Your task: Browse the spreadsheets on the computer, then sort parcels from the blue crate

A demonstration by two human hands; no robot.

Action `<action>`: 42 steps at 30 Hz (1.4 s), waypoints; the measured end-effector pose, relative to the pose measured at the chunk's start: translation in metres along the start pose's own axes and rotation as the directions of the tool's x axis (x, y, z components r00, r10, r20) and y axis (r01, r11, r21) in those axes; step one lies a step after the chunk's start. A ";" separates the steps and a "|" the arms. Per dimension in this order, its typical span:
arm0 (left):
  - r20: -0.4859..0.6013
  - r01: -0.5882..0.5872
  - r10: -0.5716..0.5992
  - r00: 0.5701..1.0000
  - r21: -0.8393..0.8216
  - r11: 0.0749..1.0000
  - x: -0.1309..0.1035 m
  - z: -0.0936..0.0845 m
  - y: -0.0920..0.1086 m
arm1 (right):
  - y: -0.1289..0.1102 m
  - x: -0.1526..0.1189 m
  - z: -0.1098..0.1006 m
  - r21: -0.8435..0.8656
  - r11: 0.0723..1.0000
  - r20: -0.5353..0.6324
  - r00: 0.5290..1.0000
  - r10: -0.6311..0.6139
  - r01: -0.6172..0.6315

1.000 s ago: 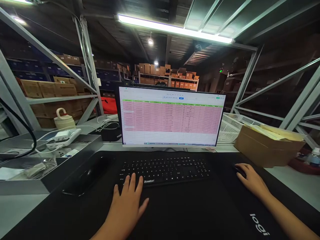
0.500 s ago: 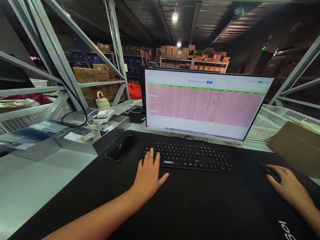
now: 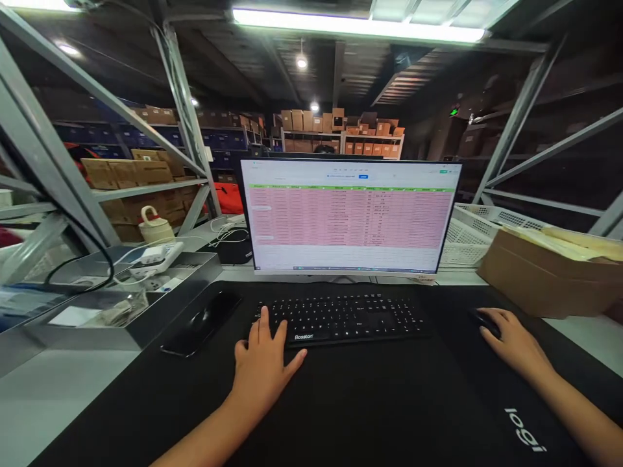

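My left hand point(image 3: 261, 357) rests at the left end of a black keyboard point(image 3: 341, 318), its fingers spread, with some fingertips on the keys. My right hand point(image 3: 516, 340) is curled over a black computer mouse point(image 3: 485, 322), most of which the palm and fingers hide. Both lie on a large black desk mat point(image 3: 370, 402) with "logi" printed at its lower right. Behind the keyboard stands a monitor point(image 3: 350, 217) showing a spreadsheet with pink rows under a green header. Left of the keyboard lies a dark phone point(image 3: 202, 323).
At left, a grey tray point(image 3: 160, 305) holds small items, with a white power strip point(image 3: 158, 256) and cables above it. A cream bottle point(image 3: 156, 227) stands behind. On the right are a cardboard box point(image 3: 545, 275) and white baskets point(image 3: 467, 237). Metal rack posts point(image 3: 185, 104) frame the desk.
The view has turned right and up, so the desk things sit further left. My left hand's fingers have spread and shifted on the keys; my right hand stays on the mouse.
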State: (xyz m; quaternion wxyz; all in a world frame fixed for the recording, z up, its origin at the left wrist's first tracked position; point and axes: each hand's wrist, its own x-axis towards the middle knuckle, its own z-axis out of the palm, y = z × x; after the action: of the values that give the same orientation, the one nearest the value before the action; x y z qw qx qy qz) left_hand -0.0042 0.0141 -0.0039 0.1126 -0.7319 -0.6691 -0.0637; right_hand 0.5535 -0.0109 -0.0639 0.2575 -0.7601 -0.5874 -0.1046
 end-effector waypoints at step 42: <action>0.014 -0.111 0.110 0.994 0.050 0.993 -0.004 0.005 -0.001 | 0.006 -0.003 0.001 0.093 0.993 0.065 0.994 -0.085 0.079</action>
State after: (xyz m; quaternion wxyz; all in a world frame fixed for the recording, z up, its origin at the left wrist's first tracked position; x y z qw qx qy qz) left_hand -0.0059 0.0118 -0.0099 0.1310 -0.7650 -0.6295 -0.0362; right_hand 0.5586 -0.0136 -0.0679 0.2664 -0.7261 -0.6308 -0.0622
